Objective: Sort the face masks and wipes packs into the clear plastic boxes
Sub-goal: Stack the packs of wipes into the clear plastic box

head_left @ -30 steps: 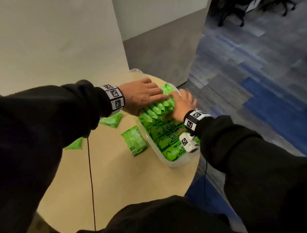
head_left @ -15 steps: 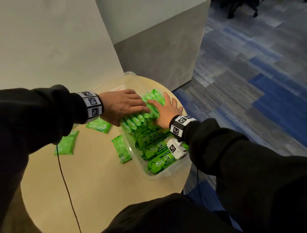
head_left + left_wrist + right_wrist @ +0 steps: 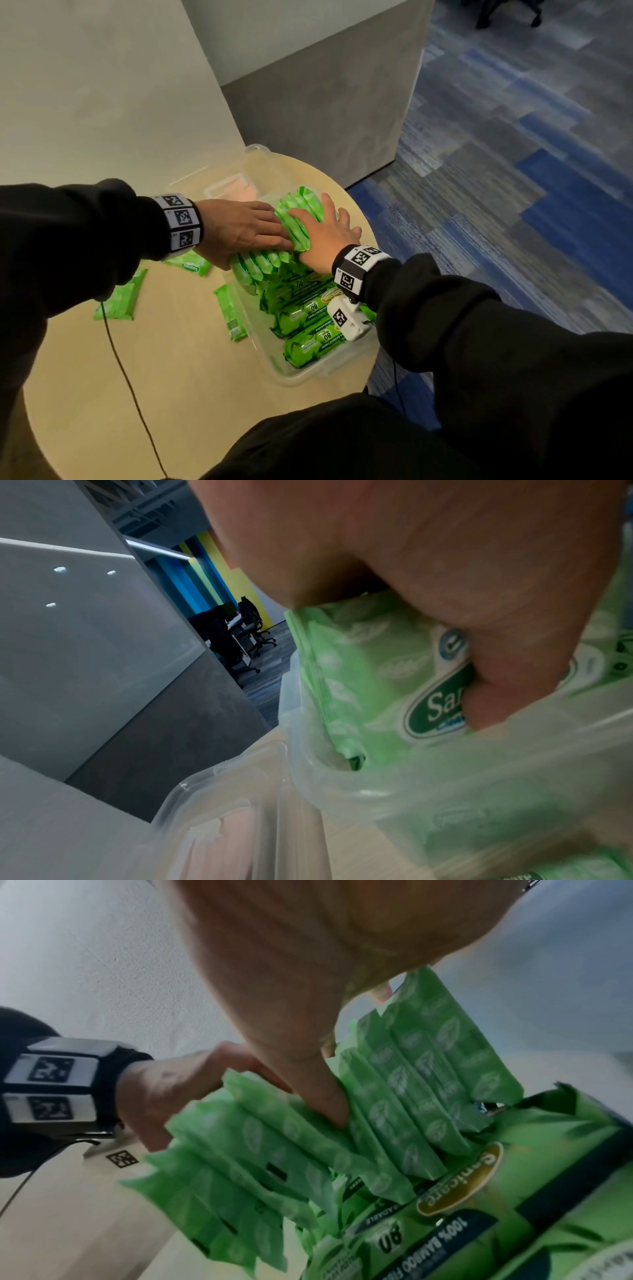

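Change: both hands have slid toward the far end of the row since a moment ago; right hand now lies flatter, fingers spread wider.
Wipes row: small light-green wipes packs (image 3: pixel 274 257) stand on edge, soft crinkly film with pale leaf print, packed along the far-left side of the near clear plastic box (image 3: pixel 308 371).
Large packs: darker glossy green wipes packs (image 3: pixel 310 341), marked "80", lie flat in that box's near half.
Left hand: left hand (image 3: pixel 239 229) comes in from the left, palm down over the row; in the wrist view its fingertips (image 3: pixel 479 710) curl down onto the face of the far-end pack, pressing it.
Right hand: right hand (image 3: pixel 325 236) lies across the row's tops, fingers straight and fanned, thumb (image 3: pixel 325 1104) pushed between two packs; nothing clasped.
Second box: another clear plastic box (image 3: pixel 219 185) sits farther left, holding something pale pink, too blurred to name.
Loose packs: three small green packs (image 3: pixel 120 303) lie on the round, smooth, light wooden table (image 3: pixel 154 394), left of the near box.
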{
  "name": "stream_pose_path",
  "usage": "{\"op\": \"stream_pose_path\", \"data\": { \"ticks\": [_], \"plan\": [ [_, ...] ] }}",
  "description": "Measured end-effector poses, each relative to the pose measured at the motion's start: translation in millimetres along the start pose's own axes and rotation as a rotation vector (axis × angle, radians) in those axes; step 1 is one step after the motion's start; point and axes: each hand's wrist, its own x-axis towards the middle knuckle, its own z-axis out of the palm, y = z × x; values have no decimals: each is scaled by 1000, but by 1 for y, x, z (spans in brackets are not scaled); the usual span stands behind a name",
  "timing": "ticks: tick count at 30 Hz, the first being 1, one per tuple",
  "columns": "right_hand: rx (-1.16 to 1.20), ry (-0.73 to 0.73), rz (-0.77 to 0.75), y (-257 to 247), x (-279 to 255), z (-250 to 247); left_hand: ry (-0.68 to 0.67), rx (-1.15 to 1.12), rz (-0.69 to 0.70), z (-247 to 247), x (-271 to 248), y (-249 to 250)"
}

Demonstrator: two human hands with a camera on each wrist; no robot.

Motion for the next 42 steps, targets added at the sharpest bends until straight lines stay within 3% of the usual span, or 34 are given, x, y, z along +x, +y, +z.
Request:
{"op": "stream_pose_path", "data": {
  "ticks": [11,17,19,23,24,28,31,42],
  "plan": [
    [59,-52,-62,9,-2,-8,-38,2,-174,14,6,1],
    [69,-66,-60,9,-2,-8,-262,-19,-242,15,-15,11],
    [71,-64,-65,9,-3,-7,-209,-159,-316,17,-25,13],
    [72,-61,-75,11,-2,-8,269,-560,-619,24,-36,23],
    [74,-61,-78,11,-1,-8,308,-604,-695,25,-31,32],
    [136,-35,-95,17,0,-9,206,-689,-861,34,19,77],
    [183,-19,-109,26,3,-9,214,-700,-926,46,47,84],
    [185,-64,-159,33,5,-9,182,-679,-919,55,40,84]
  ]
}}
